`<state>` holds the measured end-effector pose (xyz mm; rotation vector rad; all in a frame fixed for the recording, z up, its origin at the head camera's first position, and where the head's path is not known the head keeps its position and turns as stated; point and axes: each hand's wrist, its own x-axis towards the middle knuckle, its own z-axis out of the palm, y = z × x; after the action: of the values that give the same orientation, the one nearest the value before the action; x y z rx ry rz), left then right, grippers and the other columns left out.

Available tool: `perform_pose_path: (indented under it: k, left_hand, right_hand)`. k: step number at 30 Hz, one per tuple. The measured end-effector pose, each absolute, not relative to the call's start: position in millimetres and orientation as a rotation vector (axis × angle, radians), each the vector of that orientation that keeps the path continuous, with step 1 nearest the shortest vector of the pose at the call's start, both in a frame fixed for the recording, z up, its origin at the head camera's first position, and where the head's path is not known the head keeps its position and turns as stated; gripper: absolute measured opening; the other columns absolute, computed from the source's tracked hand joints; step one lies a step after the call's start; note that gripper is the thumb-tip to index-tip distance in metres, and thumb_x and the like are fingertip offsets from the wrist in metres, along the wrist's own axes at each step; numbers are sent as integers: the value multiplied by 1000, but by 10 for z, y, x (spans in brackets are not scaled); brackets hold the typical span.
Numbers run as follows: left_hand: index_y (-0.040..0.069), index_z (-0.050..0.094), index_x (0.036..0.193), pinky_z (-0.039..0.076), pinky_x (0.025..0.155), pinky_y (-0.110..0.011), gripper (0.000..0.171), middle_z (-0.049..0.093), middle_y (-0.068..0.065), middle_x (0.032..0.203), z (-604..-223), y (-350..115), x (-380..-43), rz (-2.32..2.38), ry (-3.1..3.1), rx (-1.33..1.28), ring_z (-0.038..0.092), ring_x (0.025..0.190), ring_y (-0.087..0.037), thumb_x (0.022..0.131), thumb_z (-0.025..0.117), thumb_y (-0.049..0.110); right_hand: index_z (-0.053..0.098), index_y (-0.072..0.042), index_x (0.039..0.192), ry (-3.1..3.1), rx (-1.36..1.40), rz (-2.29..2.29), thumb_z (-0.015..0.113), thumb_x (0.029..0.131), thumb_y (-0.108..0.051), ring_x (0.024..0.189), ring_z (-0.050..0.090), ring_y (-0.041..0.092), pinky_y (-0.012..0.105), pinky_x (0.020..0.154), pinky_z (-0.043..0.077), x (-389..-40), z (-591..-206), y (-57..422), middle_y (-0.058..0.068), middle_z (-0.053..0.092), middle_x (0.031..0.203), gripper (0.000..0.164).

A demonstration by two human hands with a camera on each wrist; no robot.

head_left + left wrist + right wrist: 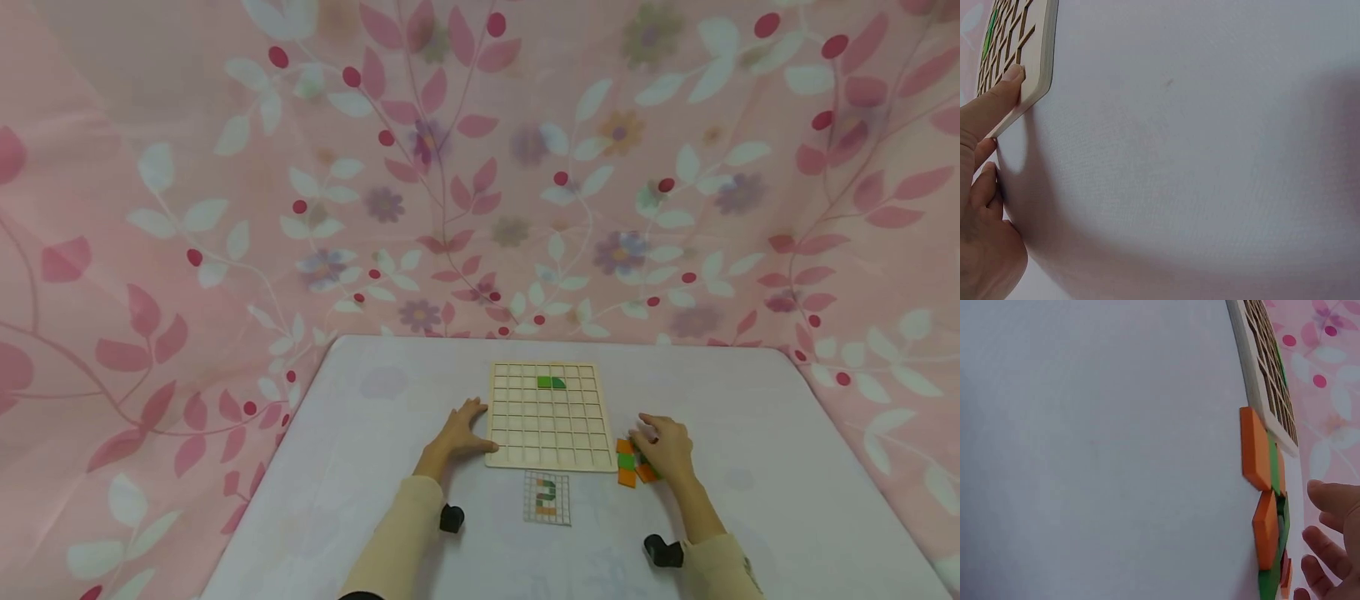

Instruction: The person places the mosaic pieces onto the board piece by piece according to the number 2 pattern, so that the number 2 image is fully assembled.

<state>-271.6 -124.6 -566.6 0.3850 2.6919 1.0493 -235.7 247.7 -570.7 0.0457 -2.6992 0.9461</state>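
Observation:
A pale wooden grid board (551,417) lies on the table, with a green square tile (544,382) and a darker green rounded tile (558,383) side by side in its upper part. My left hand (461,429) is at the board's left edge. In the left wrist view its thumb (999,100) rests on the board's rim near a corner. My right hand (669,450) hovers over a small pile of orange and green tiles (626,461) by the board's lower right corner. The right wrist view shows its fingers (1329,550) loosely bent, with no tile visible between them.
A small card (547,498) printed with a grid and a green and orange figure lies just in front of the board. A white cloth covers the table (390,408). Flowered pink fabric (480,167) hangs behind and at the sides.

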Motion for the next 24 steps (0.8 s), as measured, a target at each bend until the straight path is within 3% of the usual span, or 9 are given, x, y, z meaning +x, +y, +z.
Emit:
perform_pose_path:
  k: [8, 12, 16, 19, 21, 24]
  left_hand:
    - [-2, 43, 137, 10, 116, -50, 80, 30, -23, 149, -5708, -1246, -2726, 1030, 2699, 394, 19, 141, -37, 71, 82, 25]
    - [-2, 43, 136, 9, 116, -51, 80, 30, -23, 149, -5690, -1245, -2724, 1039, 2697, 383, 18, 141, -38, 71, 82, 23]
    - [-1, 43, 137, 8, 116, -51, 80, 29, -22, 149, -5686, -1247, -2718, 1024, 2690, 367, 17, 141, -36, 71, 82, 23]
    - [1, 43, 138, 8, 116, -50, 81, 29, -20, 150, -5692, -1245, -2717, 1020, 2686, 348, 17, 142, -35, 71, 81, 25]
    - [1, 43, 138, 8, 116, -50, 81, 29, -20, 150, -5693, -1244, -2716, 1028, 2687, 346, 17, 142, -35, 71, 81, 25]
    - [0, 43, 138, 8, 116, -51, 80, 29, -20, 150, -5692, -1242, -2718, 1037, 2690, 356, 17, 142, -35, 71, 82, 25]
  right_hand:
    - [58, 12, 115, -2568, -202, 1050, 64, 84, -9, 108, 42, 53, 65, 86, 34, -2292, -5869, 2739, 36, 48, 116, 38]
    - [56, 14, 118, -2576, -230, 1109, 61, 86, -11, 111, 42, 51, 61, 93, 34, -2355, -5913, 2873, 35, 48, 118, 41]
    - [63, 15, 107, -2540, -147, 1126, 64, 84, -7, 97, 55, 42, 35, 82, 49, -2397, -5938, 2914, 30, 59, 105, 32]
    - [65, 13, 103, -2541, -84, 1133, 67, 82, -6, 90, 58, 37, 20, 72, 44, -2407, -5931, 2913, 26, 61, 100, 29]
    - [64, 13, 106, -2587, -42, 1128, 67, 83, -6, 93, 58, 38, 23, 77, 47, -2410, -5921, 2918, 27, 60, 102, 30]
    - [60, 14, 111, -2687, -7, 1131, 64, 85, -5, 99, 55, 42, 45, 86, 49, -2395, -5892, 2931, 31, 57, 107, 33]
